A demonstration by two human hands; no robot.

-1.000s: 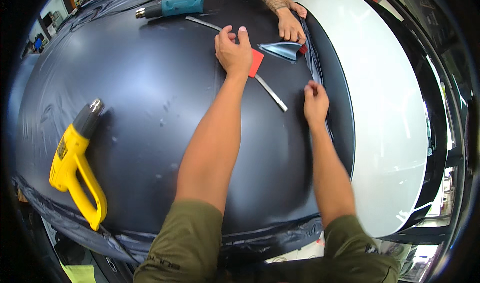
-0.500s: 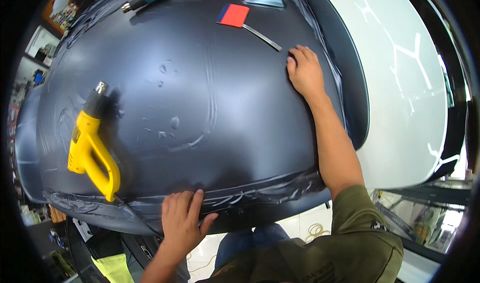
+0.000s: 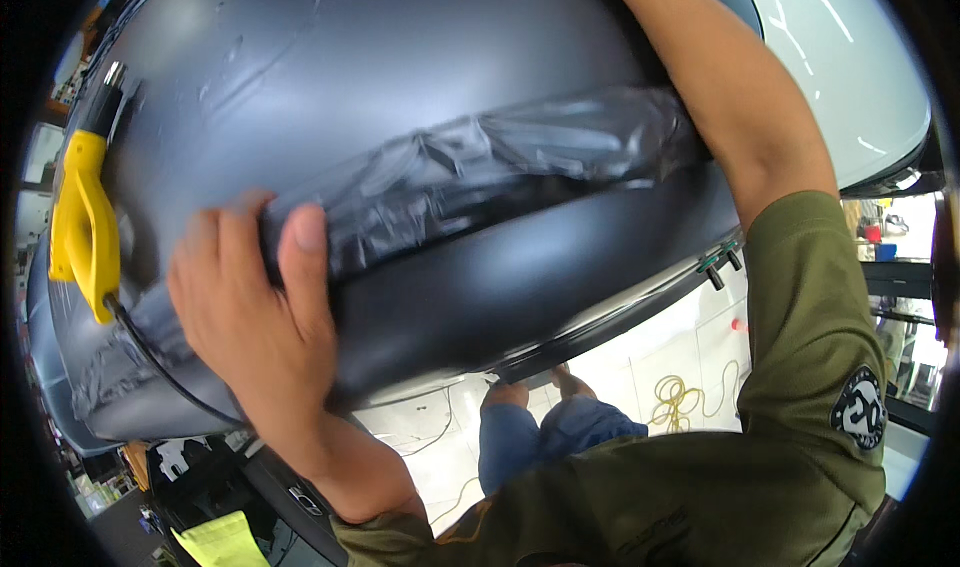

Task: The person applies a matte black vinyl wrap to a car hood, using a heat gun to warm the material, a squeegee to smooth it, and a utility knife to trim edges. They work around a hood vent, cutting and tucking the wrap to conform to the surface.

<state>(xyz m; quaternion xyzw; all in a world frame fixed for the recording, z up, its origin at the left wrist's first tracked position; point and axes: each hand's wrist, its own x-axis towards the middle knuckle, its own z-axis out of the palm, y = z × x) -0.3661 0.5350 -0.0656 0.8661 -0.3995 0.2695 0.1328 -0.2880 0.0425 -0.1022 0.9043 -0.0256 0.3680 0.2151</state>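
A matte dark film (image 3: 470,57) covers a broad curved car panel, and its crumpled edge (image 3: 480,157) runs along the near side. My left hand (image 3: 250,297) lies over this edge at the left, slightly blurred. Its thumb stands apart from the fingers, with dark film showing between them; it looks open. My right forearm (image 3: 730,77) reaches forward across the panel, and the hand itself is beyond the top of the picture. A yellow heat gun (image 3: 85,217) rests on the panel left of my left hand, its black nozzle pointing away.
The heat gun's black cord (image 3: 165,367) passes below my left wrist. A white glossy car panel (image 3: 840,77) adjoins at the right. A yellow-green cloth (image 3: 222,540) lies at lower left. A coiled yellow cord (image 3: 678,405) is on the white floor.
The view has shifted toward the near edge. My left hand has moved left along the film's edge, its thumb spread wider. My right hand has left view, as have the red squeegee and teal heat gun.
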